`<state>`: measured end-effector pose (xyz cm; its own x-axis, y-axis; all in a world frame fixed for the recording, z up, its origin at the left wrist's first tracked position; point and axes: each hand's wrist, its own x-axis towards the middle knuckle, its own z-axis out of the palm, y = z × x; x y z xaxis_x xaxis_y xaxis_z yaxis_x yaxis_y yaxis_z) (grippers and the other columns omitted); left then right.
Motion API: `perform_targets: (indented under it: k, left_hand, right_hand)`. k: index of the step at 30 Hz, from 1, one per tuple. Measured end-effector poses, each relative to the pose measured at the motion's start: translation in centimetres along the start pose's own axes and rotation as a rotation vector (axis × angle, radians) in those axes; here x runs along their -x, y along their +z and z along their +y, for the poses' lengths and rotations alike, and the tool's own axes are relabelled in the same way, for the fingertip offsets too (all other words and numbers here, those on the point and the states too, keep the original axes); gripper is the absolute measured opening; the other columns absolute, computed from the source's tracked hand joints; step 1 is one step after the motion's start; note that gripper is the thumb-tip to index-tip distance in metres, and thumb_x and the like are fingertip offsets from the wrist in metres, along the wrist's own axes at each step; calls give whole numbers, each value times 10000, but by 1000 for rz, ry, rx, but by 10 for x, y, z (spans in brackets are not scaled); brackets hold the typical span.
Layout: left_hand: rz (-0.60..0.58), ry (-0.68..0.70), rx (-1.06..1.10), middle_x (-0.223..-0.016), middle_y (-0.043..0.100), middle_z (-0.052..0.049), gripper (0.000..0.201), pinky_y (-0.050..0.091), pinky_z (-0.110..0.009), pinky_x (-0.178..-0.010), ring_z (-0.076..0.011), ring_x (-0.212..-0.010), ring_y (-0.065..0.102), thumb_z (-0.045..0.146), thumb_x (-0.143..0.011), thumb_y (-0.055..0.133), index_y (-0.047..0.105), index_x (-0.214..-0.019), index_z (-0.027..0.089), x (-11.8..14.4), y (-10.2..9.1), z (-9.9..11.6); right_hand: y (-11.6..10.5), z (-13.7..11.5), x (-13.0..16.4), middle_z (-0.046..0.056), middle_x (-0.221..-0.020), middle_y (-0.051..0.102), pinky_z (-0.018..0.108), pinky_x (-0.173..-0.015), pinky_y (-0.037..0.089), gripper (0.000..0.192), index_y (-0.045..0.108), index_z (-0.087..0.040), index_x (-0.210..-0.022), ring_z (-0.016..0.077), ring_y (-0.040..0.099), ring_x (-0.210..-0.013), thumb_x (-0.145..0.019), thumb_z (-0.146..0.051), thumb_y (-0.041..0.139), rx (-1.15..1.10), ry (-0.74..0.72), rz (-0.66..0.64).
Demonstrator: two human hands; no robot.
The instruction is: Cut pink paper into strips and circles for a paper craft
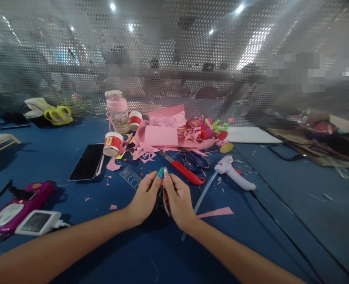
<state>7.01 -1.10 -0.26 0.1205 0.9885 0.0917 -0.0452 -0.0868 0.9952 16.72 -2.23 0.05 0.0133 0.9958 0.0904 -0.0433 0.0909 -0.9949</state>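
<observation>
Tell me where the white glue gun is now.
The white glue gun lies on the blue table, right of the right hand, just past the red utility knife.

A blue surface (74, 244) carries a scatter of craft things. A black phone (87, 161) lies flat at the left, with a red and white paper cup (112, 144) just beside it and a second cup (135, 120) behind, next to a pink bottle (117, 111). Pink paper sheets (162, 130) and cut scraps pile up in the middle. A red box cutter (184, 170) lies in front of them, near dark-handled scissors (195, 161). A white glue gun (233, 172) rests to the right, with a pink paper strip (216, 212) below it. At far left sit a magenta case (17, 207) and a small white device (38, 222). A perforated metal screen (174, 59) stands behind.
</observation>
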Motion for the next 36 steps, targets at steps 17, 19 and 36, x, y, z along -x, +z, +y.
perform_targets:
  k: [17, 19, 36]
  left_hand:
    - [-1, -24, 59, -671, 473, 36, 265, 397, -197, -605, -96, -631, 432, 409, -828, 482, 507, -713, 172, 3, 1, -1]
    - [47, -37, 96, -635, 455, 49, 259, 388, -191, -568, -81, -574, 410, 397, -825, 499, 482, -694, 174, 1, 1, -5]
    - [58, 189, -597, -520, 426, 51, 230, 299, -231, -497, -101, -465, 404, 229, -878, 371, 437, -661, 187, -26, -29, -10]
  right_hand:
    - [0, 2, 2, -84, -428, 361, 181, -307, 258, 397, 391, -203, -568, 52, 320, -330, -811, -501, 490, 14, -33, 39]
    - [1, 0, 1, -88, -412, 359, 185, -303, 266, 405, 386, -207, -568, 52, 321, -311, -802, -519, 493, -27, -14, 50]
    - [-6, 5, -13, -104, -377, 386, 138, -242, 263, 387, 395, -199, -602, 33, 333, -244, -834, -504, 458, -125, -40, 86]
